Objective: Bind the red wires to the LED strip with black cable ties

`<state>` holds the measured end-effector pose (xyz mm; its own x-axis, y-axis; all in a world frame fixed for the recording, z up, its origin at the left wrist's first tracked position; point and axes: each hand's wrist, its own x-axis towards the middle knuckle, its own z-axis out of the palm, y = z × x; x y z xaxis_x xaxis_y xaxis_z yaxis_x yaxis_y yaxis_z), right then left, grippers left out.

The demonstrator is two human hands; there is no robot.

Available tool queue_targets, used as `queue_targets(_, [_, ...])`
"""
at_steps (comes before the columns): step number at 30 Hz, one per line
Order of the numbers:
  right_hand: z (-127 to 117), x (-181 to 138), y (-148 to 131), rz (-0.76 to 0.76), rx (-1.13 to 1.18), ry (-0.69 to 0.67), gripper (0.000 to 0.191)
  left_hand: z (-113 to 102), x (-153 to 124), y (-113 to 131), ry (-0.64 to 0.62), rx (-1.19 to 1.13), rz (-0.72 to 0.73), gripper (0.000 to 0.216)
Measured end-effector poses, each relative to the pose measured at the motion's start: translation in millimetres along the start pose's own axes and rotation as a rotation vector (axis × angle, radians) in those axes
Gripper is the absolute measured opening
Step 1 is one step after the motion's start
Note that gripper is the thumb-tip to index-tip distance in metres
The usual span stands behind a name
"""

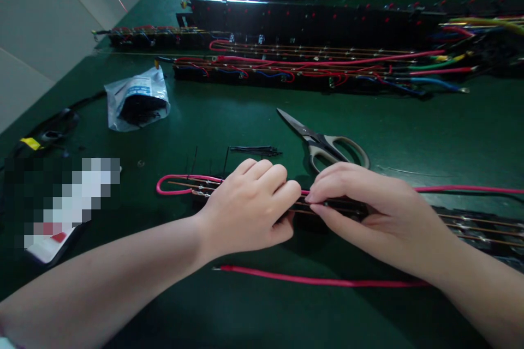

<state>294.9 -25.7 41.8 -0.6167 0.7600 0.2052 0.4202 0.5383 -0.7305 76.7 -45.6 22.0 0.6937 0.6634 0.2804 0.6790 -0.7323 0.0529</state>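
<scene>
A long black strip with copper rods (pixel 470 223) lies across the table before me, with a thick red wire (pixel 167 177) looped at its left end and running along its far side. My left hand (pixel 257 202) is curled closed over the strip; what its fingers hold is hidden. Just right of it, my right hand (pixel 368 202) pinches thumb and fingertips together at the strip, and I cannot make out what is between them. Thin black cable ties (pixel 227 159) stand up from the strip's left part. Behind my hands lie scissors (pixel 323 142), blades pointing away to the left.
A small bundle of loose black ties (pixel 256 150) lies beyond the strip. Farther left sits a clear plastic bag (pixel 138 99) with dark contents. A red wire (pixel 319 282) lies nearer me. Wired strips (pixel 282 71) line the back; a partly blurred white object (pixel 51 242) is at left.
</scene>
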Motion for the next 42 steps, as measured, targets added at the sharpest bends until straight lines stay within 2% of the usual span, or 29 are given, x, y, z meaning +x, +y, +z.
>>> queue_targets(12, [5.0,-1.1,5.0,-0.192,-0.122,-0.013,0.015,2.0,-1.2,1.0,0.015,-0.029,-0.028,0.015])
queue_targets(16, [5.3,-0.9,4.4,-0.187,-0.184,-0.005,0.015,2.5,-1.8,1.0,0.027,-0.087,-0.075,0.014])
queue_targets(22, [5.7,-1.7,4.3,-0.169,-0.229,-0.01,0.014,3.8,-1.9,-0.7,0.047,-0.147,-0.057,0.013])
queue_targets(31, [6.2,-1.9,8.7,-0.244,-0.21,0.009,0.015,2.0,-0.4,-1.3,-0.006,-0.183,-0.071,0.01])
queue_targets(42, [4.4,-1.5,7.9,-0.248,-0.214,0.009,0.017,0.4,1.2,-1.1,-0.031,-0.223,-0.111,0.008])
